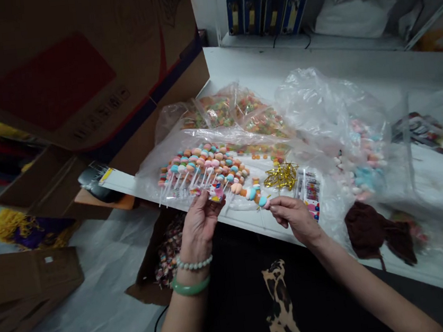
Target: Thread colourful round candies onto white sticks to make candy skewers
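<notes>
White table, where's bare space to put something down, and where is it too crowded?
Bare room: the far strip of the white table between the cardboard box and the shelf. Crowded: the near edge, filled by the lollipop pile, gold twist ties, plastic bags and both hands.

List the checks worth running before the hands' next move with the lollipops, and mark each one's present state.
1. Left hand grips a small wrapped sweet at the table edge: ok.
2. Right hand pinches a pastel lollipop by its stick: ok.
3. Row of lollipops lies on clear plastic, within reach: ok.
4. Gold twist ties piled just beyond the right hand: ok.
5. Whether a tie is already on the held lollipop: cannot tell.
6. Open box of sweets sits below the table edge: ok.
</notes>
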A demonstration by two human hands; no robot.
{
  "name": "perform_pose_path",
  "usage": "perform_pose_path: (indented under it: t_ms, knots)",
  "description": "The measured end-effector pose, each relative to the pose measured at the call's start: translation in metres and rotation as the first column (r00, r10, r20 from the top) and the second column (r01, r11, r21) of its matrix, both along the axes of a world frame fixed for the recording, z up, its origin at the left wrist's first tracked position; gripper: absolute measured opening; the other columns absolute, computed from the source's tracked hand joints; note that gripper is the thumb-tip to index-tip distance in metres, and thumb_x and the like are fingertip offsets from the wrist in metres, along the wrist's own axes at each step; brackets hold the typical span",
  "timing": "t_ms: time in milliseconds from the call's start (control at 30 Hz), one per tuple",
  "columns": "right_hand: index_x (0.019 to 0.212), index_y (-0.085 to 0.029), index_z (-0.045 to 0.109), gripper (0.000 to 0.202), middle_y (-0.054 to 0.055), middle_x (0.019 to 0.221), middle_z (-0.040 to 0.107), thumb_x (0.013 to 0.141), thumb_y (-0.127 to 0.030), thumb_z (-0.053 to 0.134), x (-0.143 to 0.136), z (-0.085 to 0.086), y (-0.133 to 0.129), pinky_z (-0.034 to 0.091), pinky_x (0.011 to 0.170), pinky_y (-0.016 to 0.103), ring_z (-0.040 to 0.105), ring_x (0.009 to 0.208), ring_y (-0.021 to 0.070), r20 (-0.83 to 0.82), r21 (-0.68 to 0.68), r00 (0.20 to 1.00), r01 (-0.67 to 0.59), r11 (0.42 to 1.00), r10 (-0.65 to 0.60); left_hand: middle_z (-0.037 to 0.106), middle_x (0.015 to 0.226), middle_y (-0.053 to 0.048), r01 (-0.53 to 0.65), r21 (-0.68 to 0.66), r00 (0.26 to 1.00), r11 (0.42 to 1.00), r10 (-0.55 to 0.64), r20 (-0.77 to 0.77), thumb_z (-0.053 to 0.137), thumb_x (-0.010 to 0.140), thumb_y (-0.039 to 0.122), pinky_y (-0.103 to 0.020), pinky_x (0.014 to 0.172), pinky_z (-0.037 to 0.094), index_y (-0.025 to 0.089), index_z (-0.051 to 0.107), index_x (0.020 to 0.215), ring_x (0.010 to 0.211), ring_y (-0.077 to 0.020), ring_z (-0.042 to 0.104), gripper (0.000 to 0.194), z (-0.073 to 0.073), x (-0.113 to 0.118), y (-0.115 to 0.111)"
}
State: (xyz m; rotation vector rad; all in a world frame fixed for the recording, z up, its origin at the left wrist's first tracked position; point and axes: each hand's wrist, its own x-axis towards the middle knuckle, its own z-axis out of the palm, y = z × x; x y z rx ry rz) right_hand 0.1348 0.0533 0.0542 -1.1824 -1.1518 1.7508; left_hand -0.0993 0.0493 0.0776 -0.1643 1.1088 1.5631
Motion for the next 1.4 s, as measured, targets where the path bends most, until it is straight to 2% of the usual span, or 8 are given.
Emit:
perform_pose_path:
  t_ms: [333,700,867,1033,1100,1200,1300,1400]
  knots:
    - [0.091,-0.019,0.075,0.024,-0.005,0.054,0.043,0.081,-0.037,0.063,0.015,0.011,-0.017,0.024,0.043,0.021,0.034,0.046,0.0070,0.040,0.101,0.999,0.000,0.995,-0.004,0.075,0.085,-0.008,0.112,0.078,0.987,0.991,-0.120,0.111,0.052,0.092,0.014,-0.038,0.084,0.057,0.014,0.065,0.101,0.084,-0.0199,0.073,0.015,0.010,0.035,0.008]
    - [0.088,-0.019,0.074,0.022,-0.003,0.058,0.053,0.083,-0.032,0.058,0.019,0.011,-0.017,0.038,0.050,0.024,0.045,0.050,0.0104,0.202,0.261,0.978,0.001,0.965,-0.056,0.075,0.083,-0.007,0.152,0.046,0.988,0.987,-0.153,0.025,0.061,0.088,0.018,-0.034,0.072,0.057,0.015,0.067,0.092,0.072,-0.0178,0.071,0.008,0.002,0.037,0.009]
    - [0.090,-0.021,0.073,0.024,0.006,0.080,0.070,0.091,-0.028,0.050,0.016,0.009,-0.024,0.046,0.073,0.029,0.062,0.073,0.0174,0.478,0.644,0.844,-0.148,0.750,-0.244,0.075,0.090,-0.009,0.115,0.131,0.993,0.985,-0.111,-0.039,0.064,0.085,0.019,-0.035,0.080,0.057,0.015,0.067,0.096,0.085,-0.0208,0.071,0.012,-0.007,0.037,0.010]
    - [0.097,-0.019,0.072,0.027,0.005,0.070,0.067,0.093,-0.020,0.046,0.017,0.008,-0.027,0.043,0.070,0.028,0.060,0.068,0.0160,0.582,0.748,0.755,-0.351,0.562,-0.302,0.075,0.093,-0.008,0.127,0.223,0.991,0.967,-0.115,-0.065,0.069,0.080,0.017,-0.037,0.084,0.057,0.016,0.068,0.096,0.088,-0.0212,0.071,0.016,-0.008,0.034,0.010]
    - [0.095,-0.020,0.072,0.025,0.005,0.071,0.067,0.093,-0.021,0.047,0.017,0.010,-0.026,0.044,0.070,0.028,0.060,0.068,0.0158,0.554,0.745,0.789,-0.325,0.583,-0.267,0.075,0.091,-0.007,0.158,0.250,0.985,0.955,-0.136,-0.103,0.072,0.078,0.016,-0.031,0.079,0.057,0.015,0.069,0.092,0.085,-0.0191,0.071,0.015,-0.009,0.032,0.010]
    - [0.089,-0.021,0.073,0.021,0.004,0.078,0.069,0.091,-0.026,0.052,0.016,0.014,-0.023,0.046,0.072,0.028,0.062,0.071,0.0161,0.463,0.653,0.867,-0.195,0.732,-0.182,0.075,0.088,-0.007,0.227,0.241,0.967,0.944,-0.190,-0.169,0.075,0.075,0.017,-0.027,0.073,0.057,0.013,0.070,0.088,0.079,-0.0172,0.070,0.014,-0.012,0.026,0.009]
    - [0.084,-0.021,0.073,0.019,0.000,0.064,0.061,0.085,-0.032,0.057,0.015,0.013,-0.017,0.043,0.057,0.026,0.054,0.057,0.0135,0.357,0.394,0.929,-0.053,0.917,-0.099,0.072,0.077,-0.005,0.277,0.206,0.948,0.938,-0.233,-0.214,0.078,0.072,0.022,-0.030,0.068,0.058,0.012,0.069,0.079,0.069,-0.0163,0.068,0.016,-0.014,0.021,0.005]
    - [0.085,-0.018,0.073,0.022,-0.004,0.051,0.047,0.080,-0.036,0.062,0.013,0.010,-0.012,0.028,0.044,0.023,0.037,0.045,0.0093,0.193,0.121,0.980,0.026,0.992,-0.050,0.069,0.068,-0.003,0.328,0.176,0.926,0.928,-0.279,-0.253,0.081,0.067,0.025,-0.030,0.063,0.057,0.012,0.067,0.073,0.058,-0.0140,0.065,0.020,-0.015,0.017,0.002]
